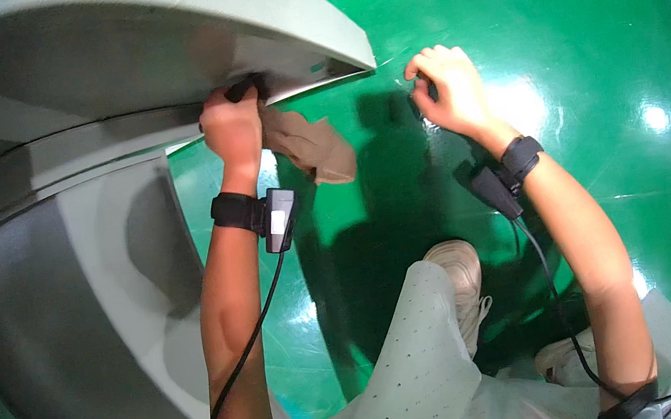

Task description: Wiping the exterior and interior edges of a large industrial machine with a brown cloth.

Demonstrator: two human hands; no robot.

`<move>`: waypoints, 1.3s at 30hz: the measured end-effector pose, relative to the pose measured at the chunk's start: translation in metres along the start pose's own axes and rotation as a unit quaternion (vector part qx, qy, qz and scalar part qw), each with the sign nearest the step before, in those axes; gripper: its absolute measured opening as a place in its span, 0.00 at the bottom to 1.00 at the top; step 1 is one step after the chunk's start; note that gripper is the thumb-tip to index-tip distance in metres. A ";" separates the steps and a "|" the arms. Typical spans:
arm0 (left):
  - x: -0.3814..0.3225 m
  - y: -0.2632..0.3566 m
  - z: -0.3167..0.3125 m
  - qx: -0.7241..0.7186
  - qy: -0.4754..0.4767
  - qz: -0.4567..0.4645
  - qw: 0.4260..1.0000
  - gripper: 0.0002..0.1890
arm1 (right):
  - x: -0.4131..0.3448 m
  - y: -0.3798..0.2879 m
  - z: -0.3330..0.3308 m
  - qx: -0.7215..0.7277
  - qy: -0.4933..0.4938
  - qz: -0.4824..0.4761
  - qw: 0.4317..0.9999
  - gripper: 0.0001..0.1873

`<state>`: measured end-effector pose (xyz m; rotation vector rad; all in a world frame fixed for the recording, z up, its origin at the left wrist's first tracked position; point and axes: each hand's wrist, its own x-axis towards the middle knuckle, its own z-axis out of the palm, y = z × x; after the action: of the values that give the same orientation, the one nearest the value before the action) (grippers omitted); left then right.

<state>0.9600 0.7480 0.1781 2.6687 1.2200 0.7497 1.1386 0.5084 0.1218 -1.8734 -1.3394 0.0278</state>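
My left hand (232,127) is closed in a fist against the underside of a large pale grey panel with a curved edge (304,10). A crumpled brown cloth (316,150) hangs out of the fist on its thumb side. Something black (248,86) shows at the fingers; I cannot tell whether it is a handle or a separate piece. My right hand (451,89) hovers over the green floor, right of the panel's corner. Its fingers are loosely curled, with a gap to the thumb and nothing seen between them.
A grey cabinet-like body (25,285) fills the left side. Glossy green floor (595,102) spreads below and to the right. Wrist straps carry a left device (279,218) and a right device (496,192) with trailing cables. My beige shoe (455,269) stands near the middle.
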 end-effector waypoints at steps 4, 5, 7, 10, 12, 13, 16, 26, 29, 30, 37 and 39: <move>-0.003 0.041 -0.002 -0.014 -0.065 -0.079 0.995 0.24 | 0.000 -0.001 -0.004 -0.011 -0.002 0.009 1.000 0.08; -0.002 0.047 0.005 0.001 -0.084 -0.150 0.985 0.23 | 0.000 0.000 -0.003 -0.007 0.002 0.009 1.000 0.08; -0.003 0.041 0.013 -0.056 -0.083 -0.147 0.984 0.23 | 0.002 -0.004 -0.001 -0.002 0.005 0.005 1.000 0.08; 0.000 0.061 0.021 -0.110 -0.179 -0.151 0.966 0.22 | -0.002 0.001 -0.002 -0.010 0.002 0.013 1.000 0.08; 0.000 0.072 0.021 -0.100 -0.196 -0.145 0.965 0.20 | -0.001 -0.002 -0.001 -0.009 0.002 0.015 1.000 0.08; -0.001 0.074 0.022 -0.204 -0.184 -0.167 0.947 0.19 | 0.001 -0.004 0.000 -0.008 0.005 0.014 1.000 0.08; 0.003 0.085 0.016 -0.346 -0.208 -0.309 0.861 0.20 | 0.000 -0.003 0.000 -0.008 0.007 0.018 1.000 0.08; -0.010 -0.031 0.009 -0.285 -0.121 -0.349 0.884 0.21 | 0.003 -0.007 0.002 0.010 0.017 0.007 1.000 0.08; -0.035 -0.031 0.006 -0.134 -0.090 -0.286 0.944 0.29 | 0.000 -0.001 -0.004 0.001 0.012 0.010 1.000 0.08; -0.045 -0.019 0.002 -0.137 -0.076 -0.259 0.953 0.27 | -0.001 0.001 -0.005 -0.004 0.014 0.010 1.000 0.08; -0.096 0.023 -0.052 -0.211 0.050 -0.252 0.943 0.15 | 0.004 -0.005 -0.007 0.010 0.005 0.024 1.000 0.08; -0.092 0.011 -0.082 -0.209 0.120 -0.275 0.931 0.12 | 0.003 -0.010 -0.009 0.019 0.003 0.021 1.000 0.08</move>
<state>0.8766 0.6647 0.2166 1.8099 1.5515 1.0956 1.1367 0.5063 0.1354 -1.8679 -1.2862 0.0683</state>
